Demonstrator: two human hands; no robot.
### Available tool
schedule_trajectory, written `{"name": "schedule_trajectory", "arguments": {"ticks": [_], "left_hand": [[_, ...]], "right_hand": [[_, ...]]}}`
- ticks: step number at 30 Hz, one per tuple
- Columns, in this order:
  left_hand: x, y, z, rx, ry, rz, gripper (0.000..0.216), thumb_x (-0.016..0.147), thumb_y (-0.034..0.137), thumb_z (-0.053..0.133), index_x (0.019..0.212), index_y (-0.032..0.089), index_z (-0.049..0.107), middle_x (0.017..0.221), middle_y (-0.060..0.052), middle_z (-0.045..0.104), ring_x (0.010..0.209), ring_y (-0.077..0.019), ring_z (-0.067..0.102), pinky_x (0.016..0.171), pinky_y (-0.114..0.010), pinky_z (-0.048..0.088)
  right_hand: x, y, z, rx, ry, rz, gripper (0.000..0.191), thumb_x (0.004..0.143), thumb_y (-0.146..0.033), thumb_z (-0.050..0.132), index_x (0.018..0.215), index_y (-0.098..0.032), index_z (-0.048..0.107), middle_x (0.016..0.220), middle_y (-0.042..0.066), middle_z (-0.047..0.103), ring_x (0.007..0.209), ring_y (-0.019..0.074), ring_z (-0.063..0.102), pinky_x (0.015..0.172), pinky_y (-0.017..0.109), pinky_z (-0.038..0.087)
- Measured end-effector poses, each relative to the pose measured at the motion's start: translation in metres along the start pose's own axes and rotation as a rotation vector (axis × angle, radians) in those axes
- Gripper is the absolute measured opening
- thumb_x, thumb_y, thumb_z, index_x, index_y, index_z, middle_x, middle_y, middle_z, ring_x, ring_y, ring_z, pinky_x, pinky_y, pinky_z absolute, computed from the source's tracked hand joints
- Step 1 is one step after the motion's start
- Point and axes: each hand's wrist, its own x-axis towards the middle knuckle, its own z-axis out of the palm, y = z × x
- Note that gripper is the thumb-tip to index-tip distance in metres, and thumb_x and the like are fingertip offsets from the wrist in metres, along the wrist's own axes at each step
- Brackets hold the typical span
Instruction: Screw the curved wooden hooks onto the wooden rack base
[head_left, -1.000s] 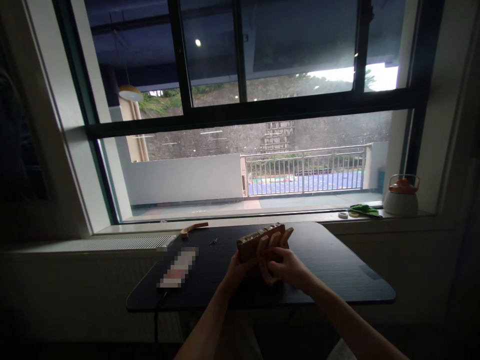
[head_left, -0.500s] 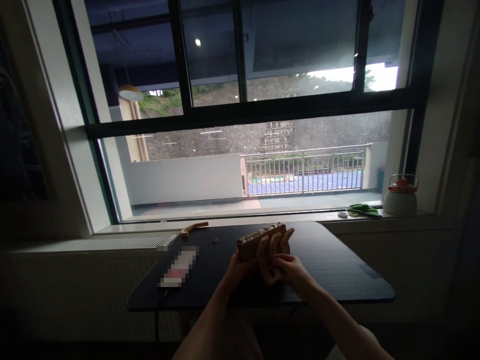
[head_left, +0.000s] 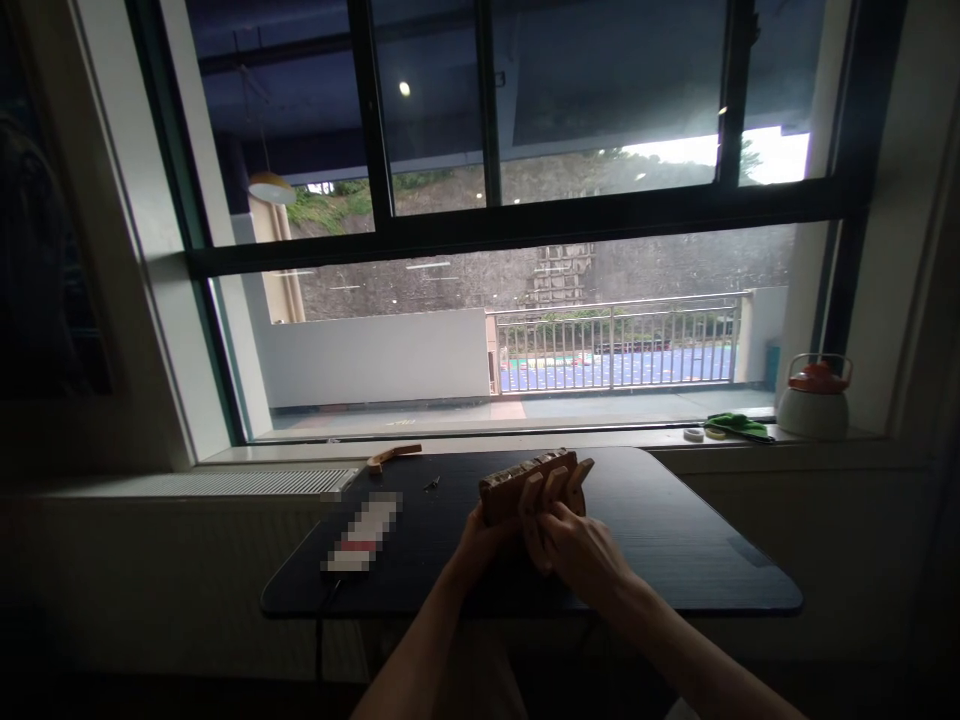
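My left hand [head_left: 480, 535] grips the wooden block [head_left: 525, 485] at its 7 o'clock; my right hand [head_left: 581, 550] grasps its pegs [head_left: 553, 490] at 5 o'clock.

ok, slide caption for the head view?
Left hand and right hand hold a wooden hook rack at a dark table by the window; a loose wooden piece lies beyond.

Both bare forearms were extended forward from the lower edge of the view and angled inward, so that the hands were brought close together at the middle. The left hand [head_left: 480, 535] was held low, its fingers curled inward in a closed grip. The right hand [head_left: 581, 552] was set just beside it, its back turned up toward the camera, the fingers bent forward and closed. Both wrists were held nearly straight.
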Motion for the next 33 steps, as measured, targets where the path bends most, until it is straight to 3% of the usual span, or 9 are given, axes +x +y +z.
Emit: {"name": "schedule_trajectory", "arguments": {"ticks": [3,6,10,13,17,21,25,30,33], "left_hand": [[-0.001,0.003,0.002,-0.004,-0.003,-0.007,0.054,0.057,0.028,0.079,0.105,0.013,0.061,0.096,-0.009,0.068,0.087,-0.0267,0.063,0.077,-0.034,0.049],[-0.003,0.006,0.003,-0.019,-0.017,-0.039,0.058,0.055,0.029,0.080,0.107,0.013,0.060,0.098,-0.010,0.068,0.086,-0.0270,0.063,0.075,-0.034,0.050],[-0.004,0.007,0.003,-0.016,-0.005,-0.029,0.058,0.054,0.028,0.081,0.106,0.012,0.061,0.097,-0.010,0.068,0.085,-0.0261,0.063,0.074,-0.034,0.050],[-0.004,0.006,0.002,-0.026,-0.015,-0.001,0.057,0.056,0.028,0.080,0.107,0.012,0.060,0.098,-0.010,0.067,0.086,-0.0256,0.062,0.075,-0.035,0.050],[-0.004,0.004,0.000,-0.028,-0.032,0.026,0.055,0.056,0.027,0.080,0.106,0.012,0.061,0.098,-0.010,0.067,0.087,-0.0260,0.062,0.077,-0.035,0.049],[-0.004,0.007,-0.001,-0.031,-0.046,0.038,0.053,0.056,0.025,0.080,0.105,0.013,0.061,0.100,-0.010,0.067,0.089,-0.0259,0.062,0.079,-0.035,0.048],[-0.005,0.009,0.001,-0.042,-0.039,0.009,0.055,0.054,0.026,0.081,0.104,0.013,0.062,0.097,-0.010,0.068,0.086,-0.0261,0.062,0.075,-0.034,0.049],[-0.005,0.008,0.002,-0.065,-0.035,0.006,0.055,0.055,0.025,0.080,0.105,0.013,0.061,0.098,-0.009,0.068,0.087,-0.0252,0.062,0.077,-0.034,0.049],[-0.005,0.006,0.002,-0.066,-0.015,0.007,0.054,0.056,0.025,0.080,0.104,0.013,0.061,0.097,-0.009,0.068,0.086,-0.0249,0.062,0.077,-0.034,0.049]], "right_hand": [[0.002,-0.001,0.005,0.106,0.039,0.045,0.021,0.083,-0.018,0.043,0.081,-0.018,0.064,0.085,0.006,0.064,0.071,0.0165,0.062,0.059,0.023,0.038],[0.007,0.009,0.016,0.536,0.063,0.245,0.019,0.078,-0.024,0.051,0.085,-0.017,0.066,0.075,0.005,0.065,0.066,0.0154,0.060,0.055,0.022,0.040],[0.012,0.025,0.028,1.077,-0.089,0.540,0.034,0.073,-0.032,0.054,0.097,-0.011,0.065,0.068,0.004,0.065,0.041,0.0083,0.047,0.039,0.020,0.032],[0.011,0.028,0.027,0.986,-0.078,0.519,0.036,0.073,-0.034,0.054,0.098,-0.011,0.065,0.069,0.005,0.065,0.043,0.0094,0.049,0.040,0.020,0.033],[0.005,0.017,0.016,0.397,0.065,0.156,0.025,0.076,-0.026,0.052,0.097,-0.021,0.064,0.089,0.004,0.066,0.071,0.0175,0.062,0.054,0.022,0.039],[0.002,0.002,0.009,0.041,0.028,-0.031,0.025,0.080,-0.016,0.044,0.095,-0.023,0.063,0.095,0.004,0.065,0.071,0.0172,0.062,0.056,0.024,0.037],[0.009,0.007,0.014,0.332,0.057,0.102,0.021,0.078,-0.022,0.048,0.085,-0.020,0.067,0.082,0.004,0.067,0.073,0.0172,0.061,0.060,0.024,0.041],[0.014,0.025,0.027,1.076,-0.111,0.491,0.033,0.070,-0.037,0.055,0.089,-0.012,0.066,0.056,0.001,0.059,0.037,0.0077,0.042,0.036,0.020,0.029],[0.013,0.024,0.027,1.045,-0.091,0.495,0.036,0.071,-0.038,0.054,0.094,-0.012,0.065,0.055,0.000,0.058,0.035,0.0075,0.041,0.036,0.020,0.029]]}}
